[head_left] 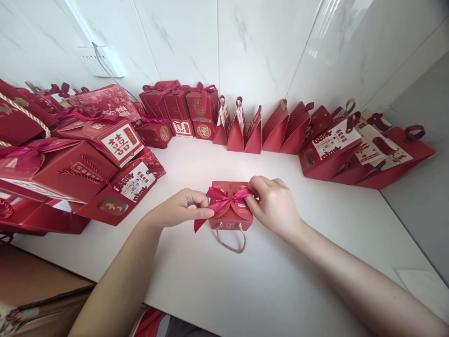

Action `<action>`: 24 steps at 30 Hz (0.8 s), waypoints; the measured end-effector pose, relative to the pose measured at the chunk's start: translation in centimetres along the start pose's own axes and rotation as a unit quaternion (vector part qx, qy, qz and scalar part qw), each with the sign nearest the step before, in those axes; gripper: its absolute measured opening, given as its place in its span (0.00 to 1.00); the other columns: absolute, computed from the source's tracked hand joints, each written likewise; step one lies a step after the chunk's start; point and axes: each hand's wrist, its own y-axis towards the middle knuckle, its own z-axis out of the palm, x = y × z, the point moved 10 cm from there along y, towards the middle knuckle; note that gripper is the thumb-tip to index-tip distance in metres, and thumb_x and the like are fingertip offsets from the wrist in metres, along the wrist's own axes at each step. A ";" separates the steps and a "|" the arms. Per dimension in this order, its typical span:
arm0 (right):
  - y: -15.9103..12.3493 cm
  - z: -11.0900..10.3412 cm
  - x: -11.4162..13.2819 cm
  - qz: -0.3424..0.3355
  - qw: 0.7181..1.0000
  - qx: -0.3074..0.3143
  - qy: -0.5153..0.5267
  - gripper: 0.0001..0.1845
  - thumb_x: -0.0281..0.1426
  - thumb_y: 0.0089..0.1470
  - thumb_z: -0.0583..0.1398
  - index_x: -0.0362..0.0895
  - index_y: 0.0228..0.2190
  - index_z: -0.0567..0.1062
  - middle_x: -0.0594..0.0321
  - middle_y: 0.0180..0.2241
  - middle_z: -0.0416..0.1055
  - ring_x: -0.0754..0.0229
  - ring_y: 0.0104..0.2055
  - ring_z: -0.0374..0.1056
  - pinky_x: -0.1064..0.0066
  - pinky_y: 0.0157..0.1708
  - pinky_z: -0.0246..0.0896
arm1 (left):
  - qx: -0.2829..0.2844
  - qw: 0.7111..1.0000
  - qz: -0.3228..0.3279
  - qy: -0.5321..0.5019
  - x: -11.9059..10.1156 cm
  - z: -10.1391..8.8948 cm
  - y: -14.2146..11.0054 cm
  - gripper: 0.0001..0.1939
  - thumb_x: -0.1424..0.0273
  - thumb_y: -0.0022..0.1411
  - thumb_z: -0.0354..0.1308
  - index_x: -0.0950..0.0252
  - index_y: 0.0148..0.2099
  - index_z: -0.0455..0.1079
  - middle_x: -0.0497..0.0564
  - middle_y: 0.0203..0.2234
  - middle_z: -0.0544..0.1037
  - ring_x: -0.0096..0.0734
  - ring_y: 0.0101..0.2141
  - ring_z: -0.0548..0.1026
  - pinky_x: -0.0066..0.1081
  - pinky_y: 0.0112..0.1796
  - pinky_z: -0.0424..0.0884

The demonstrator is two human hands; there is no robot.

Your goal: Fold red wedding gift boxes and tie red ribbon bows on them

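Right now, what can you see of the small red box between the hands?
The small red box looks like printed cardboard, with curved flaps folded over its top. A shiny magenta ribbon is tied across it, pinched by the left fingers and right fingers. A twisted beige rope handle droops from its near side. The box sits flat on the white table.
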 end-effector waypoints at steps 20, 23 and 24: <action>-0.1 0.1 0.2 0.018 0.999 0.024 0.022 0.15 0.29 0.57 0.52 0.44 0.22 0.52 0.67 0.19 0.59 0.64 0.20 0.47 0.68 0.30 0.47 | -0.324 0.808 0.134 0.473 -8.0 1.7 -3.3 0.07 0.64 0.63 0.56 0.62 0.37 0.68 0.51 0.30 0.73 0.36 0.32 0.69 0.36 0.36 0.64; -0.1 0.1 0.3 0.016 0.999 0.028 0.026 0.15 0.29 0.59 0.52 0.44 0.22 0.52 0.67 0.19 0.59 0.64 0.20 0.47 0.68 0.30 0.47 | -0.335 0.812 0.120 0.463 -7.5 1.4 -3.0 0.06 0.66 0.65 0.54 0.63 0.37 0.68 0.50 0.31 0.74 0.35 0.32 0.69 0.36 0.36 0.65; -0.1 0.2 0.2 0.016 0.999 0.028 0.029 0.16 0.30 0.59 0.52 0.44 0.22 0.52 0.67 0.18 0.58 0.64 0.20 0.46 0.68 0.30 0.47 | -0.337 0.813 0.121 0.459 -7.4 1.3 -2.9 0.06 0.66 0.65 0.54 0.63 0.38 0.69 0.50 0.31 0.74 0.35 0.32 0.69 0.36 0.36 0.65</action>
